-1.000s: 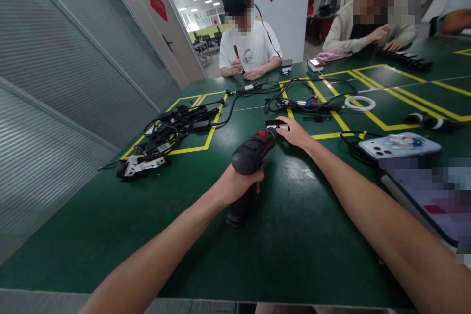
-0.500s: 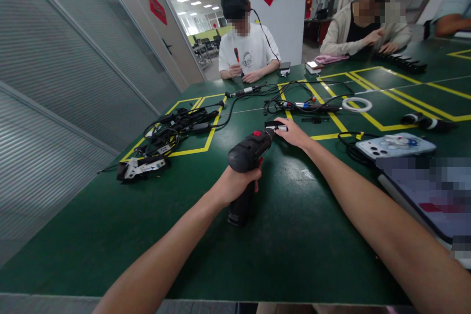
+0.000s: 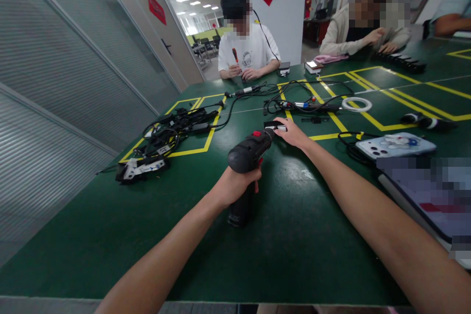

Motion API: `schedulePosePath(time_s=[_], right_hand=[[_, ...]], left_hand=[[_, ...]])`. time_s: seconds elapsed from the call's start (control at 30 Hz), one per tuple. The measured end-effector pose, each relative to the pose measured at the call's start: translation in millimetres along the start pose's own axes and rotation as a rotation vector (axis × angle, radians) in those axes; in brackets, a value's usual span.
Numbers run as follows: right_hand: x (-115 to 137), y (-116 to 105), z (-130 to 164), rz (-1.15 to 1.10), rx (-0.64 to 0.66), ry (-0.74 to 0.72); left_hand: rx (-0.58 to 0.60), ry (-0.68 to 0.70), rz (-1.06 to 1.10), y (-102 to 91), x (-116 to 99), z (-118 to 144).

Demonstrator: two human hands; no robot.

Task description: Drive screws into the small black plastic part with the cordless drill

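Green table [image 3: 110,225]: drill [image 3: 247,157] in left hand [image 3: 235,187] grip, upright.

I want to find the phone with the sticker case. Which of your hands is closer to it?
Right. The right hand rests at the drill's tip, with the phone off to its right across bare table. The left hand grips the drill handle, farther away.

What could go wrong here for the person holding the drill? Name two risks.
The right hand steadies a small black part right at the tip of the drill held by the left hand; a slip could hurt the fingers. Loose cables lie just beyond and might snag.
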State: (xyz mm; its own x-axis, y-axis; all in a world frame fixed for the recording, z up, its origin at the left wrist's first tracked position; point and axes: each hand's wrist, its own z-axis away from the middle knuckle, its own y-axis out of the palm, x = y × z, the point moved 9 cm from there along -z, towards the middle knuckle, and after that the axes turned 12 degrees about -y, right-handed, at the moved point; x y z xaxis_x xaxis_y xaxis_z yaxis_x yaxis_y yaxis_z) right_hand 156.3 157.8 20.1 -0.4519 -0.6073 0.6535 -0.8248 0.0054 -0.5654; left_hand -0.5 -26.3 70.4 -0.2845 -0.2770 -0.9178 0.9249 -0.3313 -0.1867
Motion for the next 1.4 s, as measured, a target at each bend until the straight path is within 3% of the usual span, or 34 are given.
schedulePosePath(time_s=[1.4], right_hand=[[-5.4, 1.0, -1.0, 0.069, 0.016, -0.037]], left_hand=[[-0.01, -0.012, 0.039, 0.8, -3.0, 3.3]])
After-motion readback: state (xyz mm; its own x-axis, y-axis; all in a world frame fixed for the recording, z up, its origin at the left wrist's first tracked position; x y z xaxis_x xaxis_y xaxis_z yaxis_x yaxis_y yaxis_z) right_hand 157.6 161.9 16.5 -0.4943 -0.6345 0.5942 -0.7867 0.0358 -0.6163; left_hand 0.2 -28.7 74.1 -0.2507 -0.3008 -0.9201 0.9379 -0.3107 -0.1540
